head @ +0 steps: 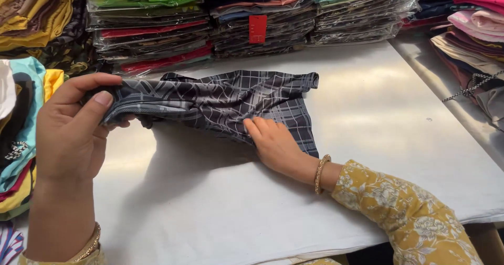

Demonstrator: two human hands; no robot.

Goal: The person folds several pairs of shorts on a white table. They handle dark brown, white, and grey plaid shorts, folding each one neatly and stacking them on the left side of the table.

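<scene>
The folded garment (pixel 231 105) is dark grey to black with a pale grey check of thin crossing lines, and the table (pixel 378 139) beneath it is plain white. The sleeve (pixel 409 218) is mustard yellow with a pale floral print, and both bangles (pixel 321 173) are gold. The plastic-wrapped stacks (pixel 152 29) at the back show bands of green, red, black and peach with a red tag (pixel 257 29), while the loose piles show yellow and turquoise on the left (pixel 26 102) and pinks, cream and maroon on the right (pixel 475 29).

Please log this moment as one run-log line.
left hand: grips lifted cloth edge | right hand: presses dark checked cloth flat | white table
</scene>
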